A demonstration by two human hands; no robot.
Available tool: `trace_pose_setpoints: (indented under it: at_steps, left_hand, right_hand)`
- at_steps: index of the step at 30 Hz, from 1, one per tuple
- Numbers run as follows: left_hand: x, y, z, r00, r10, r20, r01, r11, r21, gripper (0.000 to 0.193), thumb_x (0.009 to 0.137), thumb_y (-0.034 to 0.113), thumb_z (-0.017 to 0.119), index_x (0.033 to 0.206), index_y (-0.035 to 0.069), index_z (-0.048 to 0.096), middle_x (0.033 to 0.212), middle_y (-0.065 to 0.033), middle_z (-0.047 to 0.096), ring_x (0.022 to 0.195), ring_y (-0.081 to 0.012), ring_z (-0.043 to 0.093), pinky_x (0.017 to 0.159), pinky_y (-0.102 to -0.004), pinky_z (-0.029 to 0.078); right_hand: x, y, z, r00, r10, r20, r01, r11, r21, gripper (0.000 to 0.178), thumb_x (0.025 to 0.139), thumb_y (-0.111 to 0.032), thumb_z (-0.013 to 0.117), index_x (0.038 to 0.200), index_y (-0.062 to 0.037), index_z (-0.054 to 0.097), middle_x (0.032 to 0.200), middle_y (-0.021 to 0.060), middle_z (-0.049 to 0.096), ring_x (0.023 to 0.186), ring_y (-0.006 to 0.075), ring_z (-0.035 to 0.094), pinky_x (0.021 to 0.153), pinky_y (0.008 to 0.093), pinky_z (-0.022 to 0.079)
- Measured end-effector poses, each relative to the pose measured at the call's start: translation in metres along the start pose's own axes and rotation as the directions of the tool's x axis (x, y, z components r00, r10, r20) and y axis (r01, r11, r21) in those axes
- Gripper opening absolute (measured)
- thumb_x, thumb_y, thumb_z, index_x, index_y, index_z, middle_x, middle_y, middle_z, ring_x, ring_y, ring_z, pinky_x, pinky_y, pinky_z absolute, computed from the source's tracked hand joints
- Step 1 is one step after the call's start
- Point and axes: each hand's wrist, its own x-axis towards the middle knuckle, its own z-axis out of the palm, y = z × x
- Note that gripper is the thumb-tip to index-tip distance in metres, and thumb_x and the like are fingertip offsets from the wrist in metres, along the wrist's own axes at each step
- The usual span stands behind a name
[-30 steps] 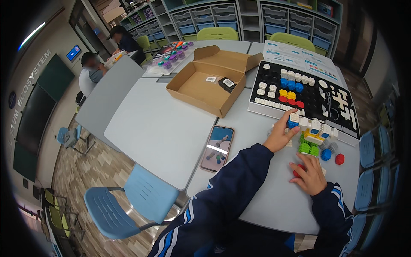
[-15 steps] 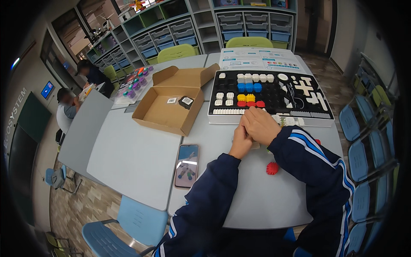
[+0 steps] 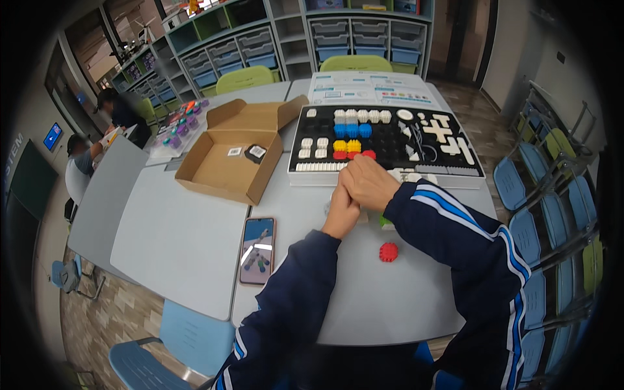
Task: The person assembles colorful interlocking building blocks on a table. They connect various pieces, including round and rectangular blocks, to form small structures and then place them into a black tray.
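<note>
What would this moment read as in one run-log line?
left hand: meets right hand, grip hidden | red studded block: loose on table | smartphone: left of hands, screen lit | parts tray: beyond hands

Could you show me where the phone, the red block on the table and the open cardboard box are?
Phone [image 3: 257, 251]: head view, middle of its lit screen.
Red block [image 3: 389, 252]: head view, middle of its ridged surface.
Cardboard box [image 3: 213, 184]: head view, its near wall.
</note>
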Motion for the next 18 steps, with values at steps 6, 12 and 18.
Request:
trace_pose_setpoints:
  at_steps: [6,12,18]
  left_hand:
    - [-0.002,0.003,-0.009,0.997,0.002,-0.083,-0.001,1.000,0.018,0.043,0.090,0.000,0.052,0.132,-0.001,0.043,0.123,-0.0211,0.059,0.120,-0.0353,0.056,0.099,-0.0371,0.043]
    - [0.000,0.015,0.001,0.975,-0.219,0.045,0.223,0.966,-0.131,0.044,0.092,-0.010,0.046,0.136,-0.001,0.041,0.130,-0.0115,0.053,0.124,-0.0204,0.050,0.106,-0.0305,0.038]
    - [-0.006,0.022,-0.001,0.983,-0.184,0.009,0.185,0.981,-0.052,0.042,0.095,-0.006,0.048,0.136,-0.001,0.041,0.129,-0.0118,0.053,0.123,-0.0206,0.050,0.104,-0.0306,0.039]
  right_hand:
    - [0.018,-0.007,-0.003,1.000,-0.009,0.013,0.010,0.999,-0.035,0.014,0.074,-0.014,0.062,0.081,-0.0041,0.056,0.076,0.0091,0.056,0.078,0.0254,0.055,0.069,0.0348,0.043]
    - [0.010,0.002,-0.007,0.991,0.002,0.130,0.003,0.999,-0.039,0.014,0.074,-0.011,0.062,0.084,-0.0019,0.058,0.080,0.0106,0.060,0.081,0.0263,0.059,0.072,0.0355,0.048]
    - [0.012,-0.002,-0.009,0.995,-0.012,0.095,0.013,1.000,-0.015,0.013,0.075,-0.011,0.062,0.084,-0.0019,0.058,0.080,0.0114,0.060,0.082,0.0263,0.060,0.072,0.0356,0.049]
